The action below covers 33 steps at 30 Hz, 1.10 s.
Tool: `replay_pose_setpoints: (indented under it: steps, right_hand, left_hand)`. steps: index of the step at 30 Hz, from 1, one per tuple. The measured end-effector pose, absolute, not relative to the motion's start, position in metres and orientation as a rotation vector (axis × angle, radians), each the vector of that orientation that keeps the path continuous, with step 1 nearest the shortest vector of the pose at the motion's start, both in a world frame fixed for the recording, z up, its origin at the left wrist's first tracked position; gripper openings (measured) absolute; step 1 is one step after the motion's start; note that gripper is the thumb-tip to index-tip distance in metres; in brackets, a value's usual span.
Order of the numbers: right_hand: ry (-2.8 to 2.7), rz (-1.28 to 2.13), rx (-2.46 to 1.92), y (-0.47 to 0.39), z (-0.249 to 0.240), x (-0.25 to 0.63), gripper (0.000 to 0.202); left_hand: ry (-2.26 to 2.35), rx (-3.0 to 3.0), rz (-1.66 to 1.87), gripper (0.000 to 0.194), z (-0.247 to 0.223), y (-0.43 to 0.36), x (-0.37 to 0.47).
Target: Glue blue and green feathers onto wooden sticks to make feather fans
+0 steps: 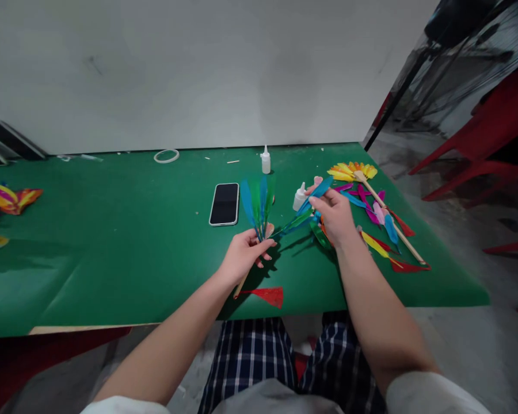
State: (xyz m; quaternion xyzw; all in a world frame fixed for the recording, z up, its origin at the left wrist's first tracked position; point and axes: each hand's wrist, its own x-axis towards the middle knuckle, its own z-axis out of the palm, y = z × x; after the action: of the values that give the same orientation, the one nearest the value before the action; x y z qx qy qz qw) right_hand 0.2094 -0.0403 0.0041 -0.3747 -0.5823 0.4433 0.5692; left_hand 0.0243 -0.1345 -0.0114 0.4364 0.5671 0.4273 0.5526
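Observation:
Above the green table's front edge, my left hand [247, 254] is closed round a wooden stick with blue and green feathers [259, 207] fanned upright from its top. A red tassel [271, 296] hangs off the stick's lower end. My right hand [333, 213] pinches blue and green feathers [315, 198] to the right of the fan. Beside my right hand stands a white glue bottle [299, 197]. Partly hidden under that hand are more green, blue and orange feathers [321, 234].
A phone [224, 204] lies left of the fan, with another glue bottle [266, 161] behind. At right lies a yellow feather fan [351, 171] among loose feathers. A tape ring [166, 156] is near the wall; colourful pieces [11, 198] lie far left.

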Motion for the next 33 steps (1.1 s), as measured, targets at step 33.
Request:
replay_pose_setpoints:
  steps: [33]
  right_hand:
    - [-1.58, 2.186, -1.276, -0.218, -0.036, 0.183, 0.023]
  left_hand:
    - [1.174, 0.843, 0.714, 0.038, -0.02, -0.166, 0.023]
